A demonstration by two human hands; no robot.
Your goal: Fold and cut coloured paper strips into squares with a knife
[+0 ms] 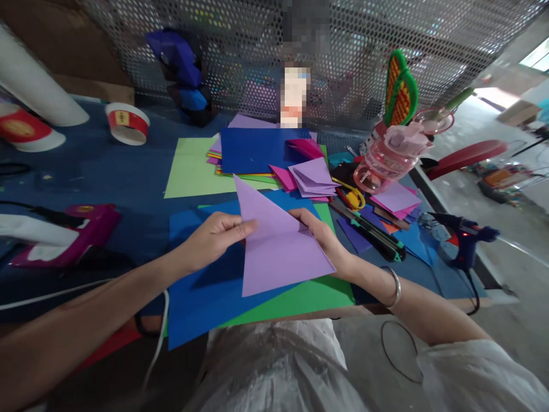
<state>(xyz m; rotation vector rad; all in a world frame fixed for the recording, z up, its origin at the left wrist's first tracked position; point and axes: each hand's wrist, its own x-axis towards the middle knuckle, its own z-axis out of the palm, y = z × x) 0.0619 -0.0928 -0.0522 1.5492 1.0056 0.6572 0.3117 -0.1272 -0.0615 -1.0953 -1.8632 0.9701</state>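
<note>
A sheet of lavender paper (pixel 277 252), creased across its middle, is held up in front of me over a blue sheet (pixel 193 309) and a green sheet (pixel 317 294). My left hand (pixel 218 237) pinches its left edge, thumb on top. At the right edge, my right hand (pixel 321 237) grips the same paper, with its fingers partly hidden behind it. Just beyond lie folded lavender pieces (pixel 315 177) and folded pink pieces (pixel 283 177). A utility knife (pixel 373 232) rests to the right of my right hand.
Behind is a paper stack topped by a dark blue sheet (pixel 257 149). A pink bottle (pixel 377 163) and a glue gun (pixel 465 237) stand on the right. Paper cups (pixel 127 125) and a purple device (pixel 72 240) occupy the left. Perforated metal mesh (pixel 240 57) borders the back.
</note>
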